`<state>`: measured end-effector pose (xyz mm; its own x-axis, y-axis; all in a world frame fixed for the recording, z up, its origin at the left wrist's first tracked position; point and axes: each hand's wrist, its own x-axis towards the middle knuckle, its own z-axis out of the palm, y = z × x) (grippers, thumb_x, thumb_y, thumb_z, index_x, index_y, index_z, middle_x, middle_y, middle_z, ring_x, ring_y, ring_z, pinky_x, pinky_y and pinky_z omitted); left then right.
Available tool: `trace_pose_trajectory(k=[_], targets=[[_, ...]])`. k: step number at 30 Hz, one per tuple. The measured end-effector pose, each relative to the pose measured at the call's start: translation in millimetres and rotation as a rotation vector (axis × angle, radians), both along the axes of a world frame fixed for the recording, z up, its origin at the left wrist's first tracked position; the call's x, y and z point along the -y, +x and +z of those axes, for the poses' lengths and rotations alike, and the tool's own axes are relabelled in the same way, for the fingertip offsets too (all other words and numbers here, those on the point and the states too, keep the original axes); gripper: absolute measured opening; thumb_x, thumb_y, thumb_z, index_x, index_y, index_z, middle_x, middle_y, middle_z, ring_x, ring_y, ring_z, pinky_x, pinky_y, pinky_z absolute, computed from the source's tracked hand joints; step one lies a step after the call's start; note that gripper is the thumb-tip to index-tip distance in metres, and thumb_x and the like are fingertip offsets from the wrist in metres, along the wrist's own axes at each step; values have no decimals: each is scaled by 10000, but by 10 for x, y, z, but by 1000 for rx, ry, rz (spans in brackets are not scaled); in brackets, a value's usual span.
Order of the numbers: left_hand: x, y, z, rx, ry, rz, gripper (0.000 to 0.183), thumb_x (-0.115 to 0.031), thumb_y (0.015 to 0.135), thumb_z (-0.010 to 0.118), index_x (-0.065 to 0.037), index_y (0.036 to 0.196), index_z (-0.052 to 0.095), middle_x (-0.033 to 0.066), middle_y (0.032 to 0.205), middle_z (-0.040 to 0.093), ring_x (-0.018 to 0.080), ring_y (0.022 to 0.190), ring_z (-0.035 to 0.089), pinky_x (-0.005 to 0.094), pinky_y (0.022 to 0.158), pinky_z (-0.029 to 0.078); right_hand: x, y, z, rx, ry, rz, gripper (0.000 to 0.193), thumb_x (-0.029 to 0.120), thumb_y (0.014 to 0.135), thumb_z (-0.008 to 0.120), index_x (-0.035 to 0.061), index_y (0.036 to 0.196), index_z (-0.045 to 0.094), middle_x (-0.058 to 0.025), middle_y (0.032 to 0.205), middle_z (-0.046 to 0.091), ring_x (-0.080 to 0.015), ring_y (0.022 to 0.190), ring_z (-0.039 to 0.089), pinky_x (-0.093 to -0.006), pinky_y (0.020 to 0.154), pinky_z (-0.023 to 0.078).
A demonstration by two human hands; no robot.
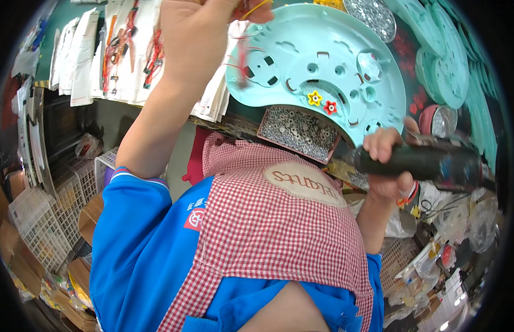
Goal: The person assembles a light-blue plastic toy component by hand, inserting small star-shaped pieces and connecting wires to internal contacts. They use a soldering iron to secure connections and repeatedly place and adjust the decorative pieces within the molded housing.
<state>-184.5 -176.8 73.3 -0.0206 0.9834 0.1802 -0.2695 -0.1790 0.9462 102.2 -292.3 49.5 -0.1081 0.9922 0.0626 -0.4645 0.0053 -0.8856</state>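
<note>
My left hand point(199, 39) is raised at the top edge, its fingers closed on a bunch of thin red and yellow wires point(243, 61) that dangles blurred beside it. The fingertips are partly cut off by the frame. In my right hand point(384, 160) lies a black power screwdriver point(428, 165), held sideways with its tip towards the left. Between the hands sits a turquoise curved plastic shell point(323, 61) with round recesses and slots. A yellow star-shaped piece point(315, 98) and a red star-shaped piece point(330, 107) are set in it.
A tray of small metal screws point(298, 133) stands at the near table edge. A pink-rimmed bowl point(438, 120) and a dish of metal parts point(372, 19) are to the right. More turquoise shells point(445, 61) stack there. White packs with wire bundles point(129, 50) lie left.
</note>
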Motion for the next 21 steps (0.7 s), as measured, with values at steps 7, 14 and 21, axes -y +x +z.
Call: trace_pose_trajectory(k=[7,14,21], targets=[[106,49,-285,113,-429,-91,319,-217,998,547,1,1221,612,-37,771,473,69,688,424,189,668,372,30,-349,-288,139,59,-191,839,507,779,726,29,1375,379,-43,809,523,-167,756,496,-344,748,412],[166,455,459,209,281,246,226,-143,1006,522,-7,1182,564,-4,795,521,73,670,458,187,609,417,79,-552,-434,219,148,-234,800,504,801,709,23,1337,361,-59,800,543,-181,756,531,-372,755,443],[409,268,-527,-192,-88,-234,213,-117,955,575,-71,1124,696,-22,831,610,70,807,568,227,734,467,67,-544,-377,225,138,-268,784,539,813,673,45,1342,371,-50,775,514,-179,740,508,-370,748,439]])
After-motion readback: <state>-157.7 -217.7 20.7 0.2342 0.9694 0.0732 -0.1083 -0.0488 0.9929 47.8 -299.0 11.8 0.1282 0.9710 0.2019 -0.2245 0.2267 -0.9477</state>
